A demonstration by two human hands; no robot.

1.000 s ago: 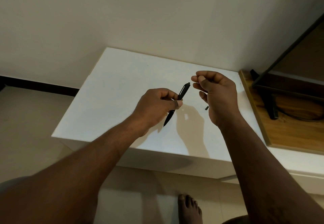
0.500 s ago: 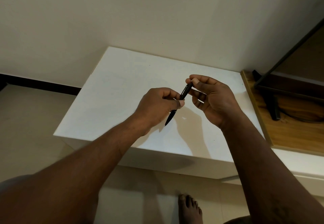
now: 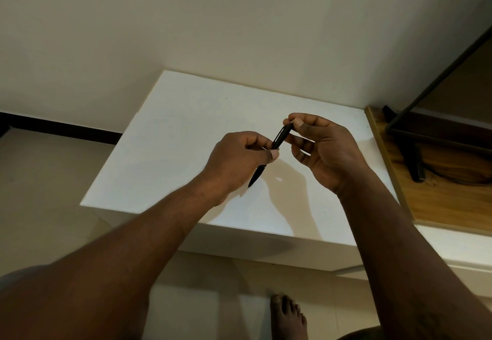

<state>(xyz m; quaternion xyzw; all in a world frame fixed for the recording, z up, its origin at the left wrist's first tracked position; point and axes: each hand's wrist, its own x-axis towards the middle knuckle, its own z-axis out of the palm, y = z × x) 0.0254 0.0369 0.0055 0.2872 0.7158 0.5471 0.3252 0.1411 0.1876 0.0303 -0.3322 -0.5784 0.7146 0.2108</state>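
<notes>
**Grip on both ends of pen: hold the barrel still, work the top**

Grip, near hand: left hand [image 3: 239,161] curled round the middle of the black pen [image 3: 281,137], thumb pressed on the barrel. The pen is in the air above the tabletop [image 3: 186,126], tilted, with its tip pointing down and toward the person and its clip end up and away.

Grip, far hand: right hand [image 3: 327,153] pinches the top end between thumb and forefinger; its other fingers are loosely bent below and touch nothing.

Judgement: the top end is being turned or seated on the barrel; which of the two cannot be told.

Notes for doing it well:
- Left hand acts as the vice. Keep it fixed and let only the right fingertips move.
- Keep force along the line of the barrel; sideways push would cock the end piece.
- Stay over the tabletop, so a dropped part lands there and not on the floor.
- Small pale fleck [image 3: 278,179] on the tabletop under the hands: part or glint, cannot tell.

Beyond, right: wooden board [image 3: 439,201] carrying a black stand [image 3: 415,164], well apart from the work.
</notes>
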